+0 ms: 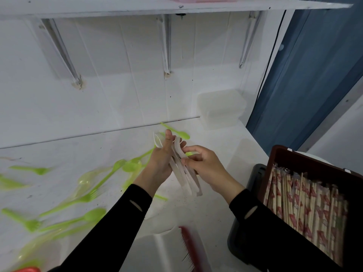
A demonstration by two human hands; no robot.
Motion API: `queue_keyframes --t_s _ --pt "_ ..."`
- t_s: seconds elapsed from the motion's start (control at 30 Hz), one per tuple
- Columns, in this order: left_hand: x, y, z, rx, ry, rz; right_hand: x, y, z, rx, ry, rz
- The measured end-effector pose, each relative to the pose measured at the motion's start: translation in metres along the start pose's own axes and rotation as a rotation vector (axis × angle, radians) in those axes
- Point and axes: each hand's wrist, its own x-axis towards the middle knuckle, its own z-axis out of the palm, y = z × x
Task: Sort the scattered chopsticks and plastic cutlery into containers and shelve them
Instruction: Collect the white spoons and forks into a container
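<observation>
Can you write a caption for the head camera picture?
Left hand and right hand bundle white forks above scattered green cutlery.

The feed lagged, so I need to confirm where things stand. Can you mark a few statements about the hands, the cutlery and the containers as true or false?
1. The left hand holds a bundle of white forks. True.
2. The right hand hangs idle, clear of the forks. False: its fingers pinch the same bundle.
3. The brown box holds wrapped chopsticks. True.
4. The green cutlery is already in a container. False: it lies scattered on the white table.
5. A translucent tub stands at the back by the wall. True.
</observation>
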Motion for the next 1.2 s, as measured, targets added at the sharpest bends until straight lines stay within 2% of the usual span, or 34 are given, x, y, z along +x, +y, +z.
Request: queue_keyframes --t_s 0.13,0.27,0.57,0.7,0.83,1.03,1.2 --pt "0.001 0.004 -0.004 -0.085 -0.038 -0.078 -0.001 -0.003 -0.003 0.195 -0.033 0.091" --pt "0.003 0.004 -0.006 -0.086 -0.03 -0.057 -0.002 -0.006 -0.005 0.27 -0.024 0.12" --pt "-0.003 -0.001 0.0 -0.025 0.031 0.053 -0.003 -0.003 0.001 0.089 -0.043 0.073" --pt "-0.006 -0.004 0.004 0.033 0.033 0.039 -0.005 -0.001 0.005 -0.026 -0.028 0.017" --pt "-0.004 -0.001 0.0 0.074 -0.027 -0.05 -0.005 -0.005 0.003 0.015 -0.003 -0.006" --pt "0.005 -0.002 -0.008 0.013 0.166 -0.018 -0.006 -0.006 -0.001 0.086 -0.025 0.023" --pt "0.008 -0.002 -0.009 -0.024 0.233 -0.039 -0.006 -0.006 -0.001 0.068 -0.023 0.023"
